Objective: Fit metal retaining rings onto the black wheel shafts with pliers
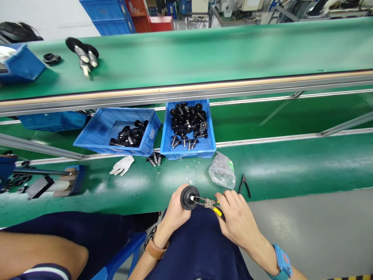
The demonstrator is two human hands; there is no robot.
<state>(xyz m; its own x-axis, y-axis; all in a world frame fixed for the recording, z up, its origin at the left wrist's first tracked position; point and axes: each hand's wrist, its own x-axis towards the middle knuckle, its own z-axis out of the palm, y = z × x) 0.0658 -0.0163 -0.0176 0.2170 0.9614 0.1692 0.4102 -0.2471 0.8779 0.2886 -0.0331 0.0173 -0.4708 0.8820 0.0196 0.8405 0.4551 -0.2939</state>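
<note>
Just in front of my lap, my left hand (176, 207) is closed around a round black part (185, 197) with a pale metal shaft end at its centre. My right hand (236, 214) grips pliers (208, 203) with yellow and black handles. Their thin jaw tips reach the shaft end in the middle of the black part; whether they hold a ring there is too small to tell. To the right of the hands, a clear plastic bag (222, 171) and a second pair of black pliers (244, 186) lie on the green bench (279, 167).
Ahead stand a blue bin (188, 153) full of black parts with metal shafts and another blue bin (101, 126) partly filled. Near them lie several loose parts (155, 158) and a white glove (122, 165). A metal-edged shelf (221, 50) spans above. A co-worker's arm (43, 249) is at left.
</note>
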